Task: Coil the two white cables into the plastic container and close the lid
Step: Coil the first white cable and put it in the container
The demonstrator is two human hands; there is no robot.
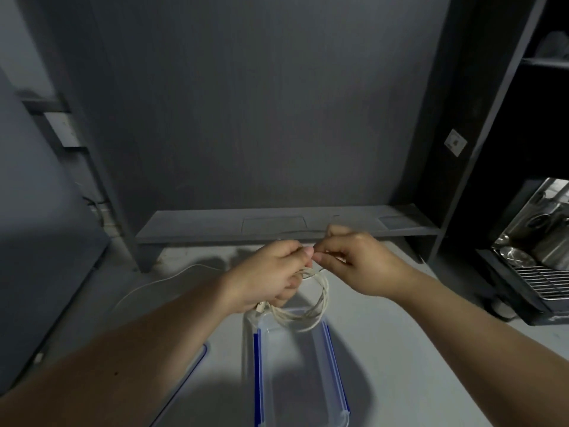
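**First cable nearly coiled above the open container**

Nearest the camera, the two bare forearms reach forward on either side of the clear plastic container (295,374), which sits open on the pale table (415,349) with blue-edged rims. To the container's left, partly hidden under the left forearm, a blue-edged clear piece (192,372) is probably the lid.

Just above the container's far end, the left hand (271,277) is closed around a bundle of loops of white cable (311,306); the coil hangs from the fist, its lowest turns over the far rim, possibly touching it. The right hand (360,263), beyond the container, pinches a short length of that cable between thumb and forefinger, meeting the left fingertips.

A second white cable (151,283) lies loose on the table, far-left of the container.

The cable looks light, thin and limp, with some spring, so the loops will likely open out if released carelessly. It is best held across all turns at once, as the left hand does, and pressed down into the container before letting go. The loose end seems the part most likely to escape.
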